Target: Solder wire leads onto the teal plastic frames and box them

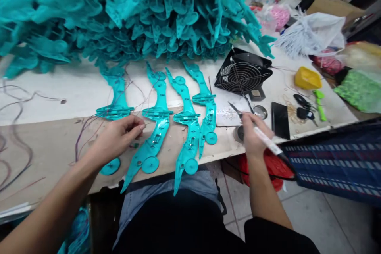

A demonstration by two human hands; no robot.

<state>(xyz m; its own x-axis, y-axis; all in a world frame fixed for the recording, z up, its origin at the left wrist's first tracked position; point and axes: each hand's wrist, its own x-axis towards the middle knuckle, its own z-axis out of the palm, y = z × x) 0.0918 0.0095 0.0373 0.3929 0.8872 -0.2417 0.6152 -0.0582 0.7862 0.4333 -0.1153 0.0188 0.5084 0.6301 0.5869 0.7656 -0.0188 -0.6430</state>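
Note:
My left hand (126,131) is closed in a pinch over the leftmost turquoise plastic piece, with what looks like a thin wire barely showing at the fingertips. In my right hand (254,131) is a soldering iron (269,142) with a white handle, its tip pointing left above a white sheet (228,112) dotted with specks. Between the hands lie three slim turquoise plastic pieces (160,127), (189,127), (208,107), each with a round disc near its lower end. The leftmost turquoise piece (117,93) is partly hidden under my left hand, with purple and red wires (79,143) beside it.
A large heap of turquoise pieces (143,12) fills the back of the table. A black fan (242,73) stands right of centre. Farther right are a yellow container (308,78), a black flat object (280,120), and bags (315,33). A blue crate (336,158) stands at the right edge.

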